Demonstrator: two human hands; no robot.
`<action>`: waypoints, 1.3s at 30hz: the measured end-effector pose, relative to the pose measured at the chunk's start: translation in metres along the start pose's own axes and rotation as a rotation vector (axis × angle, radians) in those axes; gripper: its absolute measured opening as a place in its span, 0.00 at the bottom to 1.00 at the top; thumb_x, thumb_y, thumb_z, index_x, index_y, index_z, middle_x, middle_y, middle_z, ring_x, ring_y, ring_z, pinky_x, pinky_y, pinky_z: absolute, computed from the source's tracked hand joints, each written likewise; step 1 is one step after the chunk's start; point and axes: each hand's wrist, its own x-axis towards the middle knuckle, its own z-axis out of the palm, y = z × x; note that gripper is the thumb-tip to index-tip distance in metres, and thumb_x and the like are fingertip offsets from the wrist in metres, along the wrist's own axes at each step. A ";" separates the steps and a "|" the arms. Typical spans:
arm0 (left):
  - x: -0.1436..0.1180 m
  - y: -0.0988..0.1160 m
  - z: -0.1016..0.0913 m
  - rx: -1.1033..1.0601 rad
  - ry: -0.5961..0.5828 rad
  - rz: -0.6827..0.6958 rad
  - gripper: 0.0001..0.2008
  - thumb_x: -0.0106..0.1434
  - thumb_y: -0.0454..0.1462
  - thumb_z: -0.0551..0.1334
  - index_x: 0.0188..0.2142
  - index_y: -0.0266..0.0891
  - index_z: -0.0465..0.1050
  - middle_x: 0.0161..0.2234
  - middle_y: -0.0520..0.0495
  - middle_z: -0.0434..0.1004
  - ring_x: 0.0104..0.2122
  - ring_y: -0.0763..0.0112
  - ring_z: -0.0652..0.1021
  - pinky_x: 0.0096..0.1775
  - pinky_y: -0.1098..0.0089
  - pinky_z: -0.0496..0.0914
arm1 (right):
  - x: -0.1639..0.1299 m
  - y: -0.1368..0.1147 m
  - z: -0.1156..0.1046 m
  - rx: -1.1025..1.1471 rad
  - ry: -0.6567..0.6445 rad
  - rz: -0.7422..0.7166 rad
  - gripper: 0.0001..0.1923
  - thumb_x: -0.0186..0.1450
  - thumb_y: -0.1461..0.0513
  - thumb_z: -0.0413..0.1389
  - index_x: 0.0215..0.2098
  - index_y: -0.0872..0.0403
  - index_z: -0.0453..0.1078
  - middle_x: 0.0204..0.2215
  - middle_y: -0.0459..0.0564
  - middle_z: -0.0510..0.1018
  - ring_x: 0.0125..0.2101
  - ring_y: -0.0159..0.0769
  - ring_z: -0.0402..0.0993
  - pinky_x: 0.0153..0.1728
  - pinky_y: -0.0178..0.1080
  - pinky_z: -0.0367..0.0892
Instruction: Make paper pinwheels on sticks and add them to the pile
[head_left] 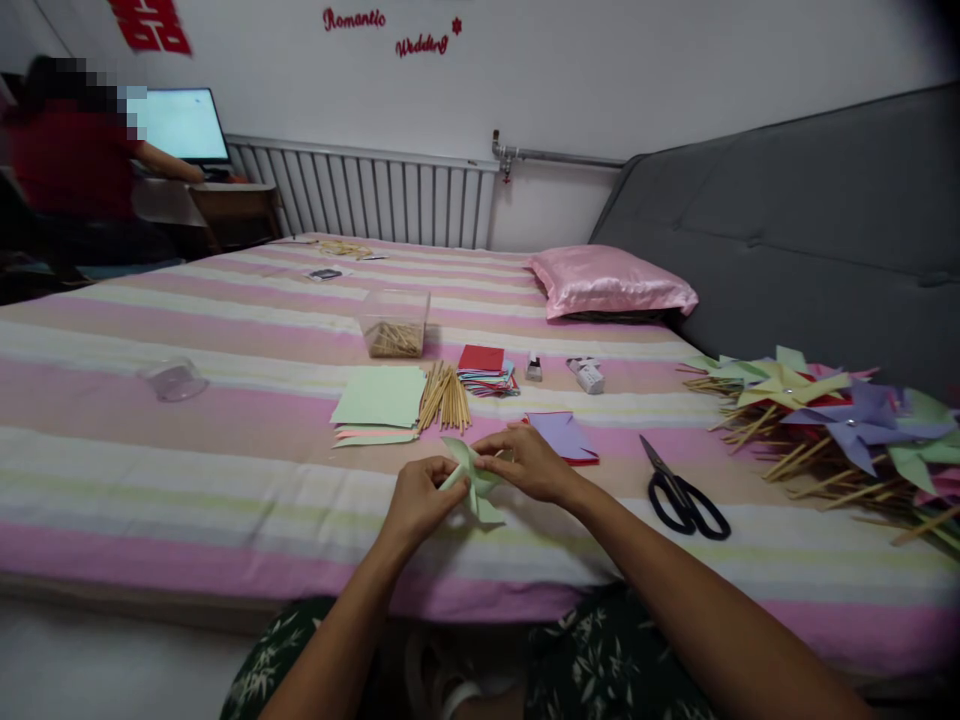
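Head cam: scissors [686, 493] nr right hand [529, 463], sticks [445, 396]

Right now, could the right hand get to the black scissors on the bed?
Probably yes. The scissors lie in the open on the bedspread beside the right hand, nothing between them, though that hand holds the green paper pinwheel.

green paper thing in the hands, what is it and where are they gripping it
A pale green paper pinwheel. The left hand pinches its left blade, and the right hand presses near its centre from the right.
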 end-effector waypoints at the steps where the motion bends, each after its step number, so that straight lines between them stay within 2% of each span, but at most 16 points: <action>1: 0.000 0.000 0.000 0.004 0.002 0.005 0.07 0.46 0.37 0.62 0.22 0.33 0.72 0.20 0.50 0.73 0.20 0.74 0.70 0.23 0.75 0.60 | 0.000 0.000 0.001 -0.002 0.013 0.007 0.11 0.61 0.61 0.55 0.39 0.54 0.76 0.33 0.49 0.81 0.32 0.35 0.76 0.36 0.35 0.64; 5: 0.001 -0.001 0.000 -0.013 0.007 -0.008 0.07 0.46 0.38 0.62 0.21 0.34 0.71 0.18 0.52 0.71 0.19 0.75 0.69 0.22 0.76 0.59 | -0.001 -0.002 0.002 -0.059 0.069 0.008 0.19 0.60 0.61 0.56 0.51 0.50 0.68 0.29 0.47 0.81 0.32 0.35 0.76 0.42 0.39 0.62; 8: 0.001 0.000 -0.001 -0.032 0.012 -0.027 0.08 0.46 0.38 0.62 0.21 0.34 0.70 0.18 0.53 0.70 0.18 0.76 0.68 0.21 0.76 0.58 | -0.002 -0.006 0.000 -0.183 0.035 -0.061 0.20 0.63 0.62 0.55 0.53 0.45 0.65 0.31 0.46 0.81 0.34 0.34 0.75 0.49 0.44 0.56; 11: 0.001 -0.002 -0.001 -0.028 0.012 -0.033 0.08 0.45 0.39 0.62 0.19 0.35 0.69 0.16 0.55 0.67 0.17 0.77 0.65 0.21 0.76 0.56 | -0.002 -0.010 -0.001 -0.332 -0.012 -0.134 0.18 0.64 0.63 0.54 0.52 0.45 0.66 0.32 0.47 0.81 0.33 0.33 0.74 0.51 0.45 0.53; 14: 0.002 -0.004 -0.002 -0.007 0.003 -0.034 0.08 0.46 0.38 0.62 0.19 0.35 0.68 0.16 0.55 0.66 0.17 0.78 0.64 0.20 0.76 0.55 | -0.002 -0.012 -0.002 -0.443 -0.025 -0.183 0.17 0.64 0.63 0.52 0.52 0.47 0.67 0.30 0.48 0.80 0.31 0.33 0.73 0.49 0.44 0.55; 19: 0.002 -0.008 -0.002 0.105 -0.033 -0.004 0.08 0.48 0.38 0.61 0.22 0.33 0.71 0.18 0.53 0.68 0.19 0.76 0.66 0.21 0.76 0.56 | -0.002 -0.013 -0.002 -0.544 -0.046 -0.213 0.12 0.64 0.63 0.52 0.46 0.51 0.69 0.30 0.48 0.80 0.32 0.34 0.73 0.48 0.42 0.57; 25: 0.001 -0.007 -0.003 0.158 -0.074 0.006 0.07 0.48 0.37 0.60 0.24 0.33 0.73 0.20 0.50 0.72 0.21 0.74 0.68 0.23 0.75 0.58 | 0.000 -0.016 -0.003 -0.584 -0.095 -0.186 0.06 0.62 0.65 0.55 0.39 0.52 0.69 0.29 0.47 0.80 0.30 0.32 0.75 0.51 0.42 0.56; 39: 0.002 -0.009 -0.003 0.149 -0.075 0.009 0.10 0.49 0.40 0.61 0.25 0.33 0.74 0.21 0.49 0.74 0.21 0.73 0.70 0.23 0.75 0.59 | 0.001 -0.011 0.000 -0.671 -0.049 -0.235 0.05 0.62 0.63 0.55 0.38 0.51 0.69 0.26 0.46 0.79 0.30 0.34 0.74 0.51 0.43 0.58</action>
